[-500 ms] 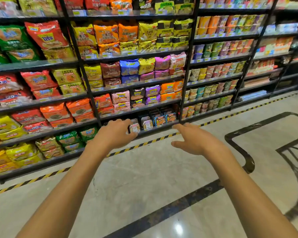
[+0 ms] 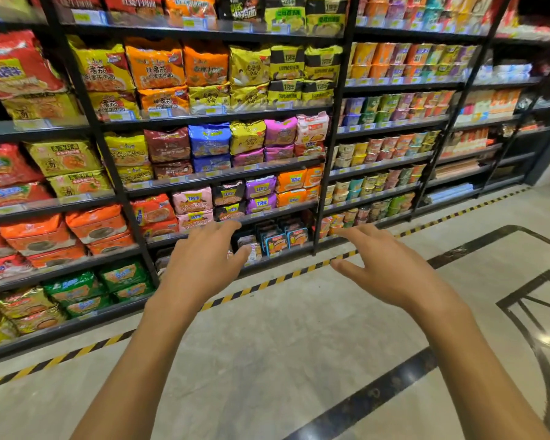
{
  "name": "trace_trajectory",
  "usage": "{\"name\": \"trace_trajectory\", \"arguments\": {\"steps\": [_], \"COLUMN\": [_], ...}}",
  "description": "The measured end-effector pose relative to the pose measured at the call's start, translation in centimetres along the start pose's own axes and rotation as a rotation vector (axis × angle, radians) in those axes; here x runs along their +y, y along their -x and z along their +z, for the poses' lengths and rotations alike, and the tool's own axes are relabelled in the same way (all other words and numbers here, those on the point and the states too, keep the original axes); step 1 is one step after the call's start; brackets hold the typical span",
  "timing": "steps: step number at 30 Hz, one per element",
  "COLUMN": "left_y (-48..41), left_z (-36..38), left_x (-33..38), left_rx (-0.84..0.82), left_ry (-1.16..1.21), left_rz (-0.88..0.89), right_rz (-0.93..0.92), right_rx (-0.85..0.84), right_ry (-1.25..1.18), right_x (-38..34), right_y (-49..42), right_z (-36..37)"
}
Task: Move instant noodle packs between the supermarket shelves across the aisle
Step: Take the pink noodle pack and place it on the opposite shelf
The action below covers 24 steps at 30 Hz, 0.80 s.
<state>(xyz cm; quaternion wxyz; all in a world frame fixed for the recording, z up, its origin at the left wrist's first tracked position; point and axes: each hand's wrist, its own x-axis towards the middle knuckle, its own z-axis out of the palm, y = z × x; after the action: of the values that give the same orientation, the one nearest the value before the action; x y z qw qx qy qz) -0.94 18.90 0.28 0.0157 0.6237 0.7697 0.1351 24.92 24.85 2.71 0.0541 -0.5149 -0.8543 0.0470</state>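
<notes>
Across the aisle, from nine o'clock round to two, stands the black shelving (image 2: pixel 318 198), several tiers high and packed along its length. Under me, six o'clock, pale polished floor (image 2: pixel 267 344) with dark inlaid bands; a yellow-and-black hazard strip (image 2: pixel 286 274) runs along the foot of the racks.

Instant noodle packs (image 2: pixel 159 68) fill the left and middle bays, stacked in twos on each tier: yellow, orange and black-and-yellow ones at twelve o'clock, red and green ones out at nine. Cup noodles (image 2: pixel 388 147) fill the bay at one o'clock, in rows. Lowest tier of the middle bay holds small boxed trays (image 2: pixel 280 239), dark blue rims, standing on edge.

Both my forearms reach forward from six o'clock, bare, well apart from each other.

Left hand (image 2: pixel 204 265): palm down, fingers spread and loose, holding nothing. Its fingertips (image 2: pixel 232 225) show in front of the shelf edge below the pink packs (image 2: pixel 192 201); I cannot tell whether they touch it. The thumb points toward the boxed trays at about two o'clock from the knuckles.

Right hand (image 2: pixel 391 268): palm down, fingers splayed, holding nothing. It hangs over the floor and the hazard strip, index tip pointing to ten o'clock toward the base of the upright between the middle bay and the cup bay. No pack is in either hand; all sit on the shelves.
</notes>
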Motion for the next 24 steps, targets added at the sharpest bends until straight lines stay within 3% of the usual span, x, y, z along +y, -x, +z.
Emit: {"name": "trace_trajectory", "arguments": {"steps": [7,24], "left_y": [-7.8,-38.1], "left_z": [3.2,10.8], "left_x": [1.0,9.5], "left_rx": [-0.109,-0.05], "left_ry": [-0.113,-0.123], "left_rz": [0.013,-0.024], "right_rz": [-0.047,-0.098], "right_rx": [-0.022,-0.124], "right_ry": [-0.033,0.029], "right_x": [2.7,21.6], "right_y": [-8.5,-37.8], "right_z": [2.7,2.3]}}
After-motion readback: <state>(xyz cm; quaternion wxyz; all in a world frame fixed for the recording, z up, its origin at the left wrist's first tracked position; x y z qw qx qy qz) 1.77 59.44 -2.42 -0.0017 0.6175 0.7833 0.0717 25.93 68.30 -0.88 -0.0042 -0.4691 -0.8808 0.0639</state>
